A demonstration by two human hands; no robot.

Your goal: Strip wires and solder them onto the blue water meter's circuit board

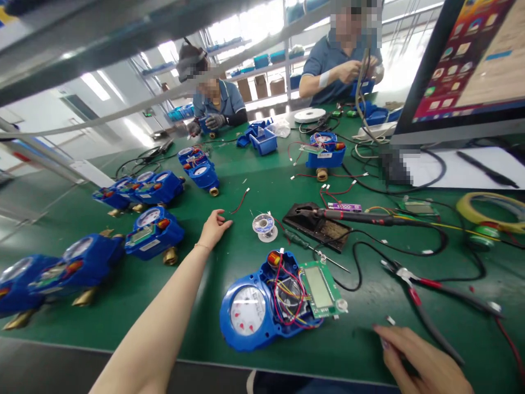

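Observation:
My left hand reaches out over the green table, fingers loosely bent and apart, with nothing visible in them. Just beyond its fingertips lies a short red wire with a white connector. My right hand is low at the right, thumb and forefinger apart and holding nothing. A small white connector piece lies by its fingertips. Between my hands sits an opened blue water meter, its red, yellow and black wires exposed. A green circuit board with a display rests at its right side, wires running into the housing.
Several blue meters stand at the left. A solder spool, screwdriver, soldering iron on its stand and cutting pliers lie ahead and right. A monitor stands at the right. Two co-workers work across the table.

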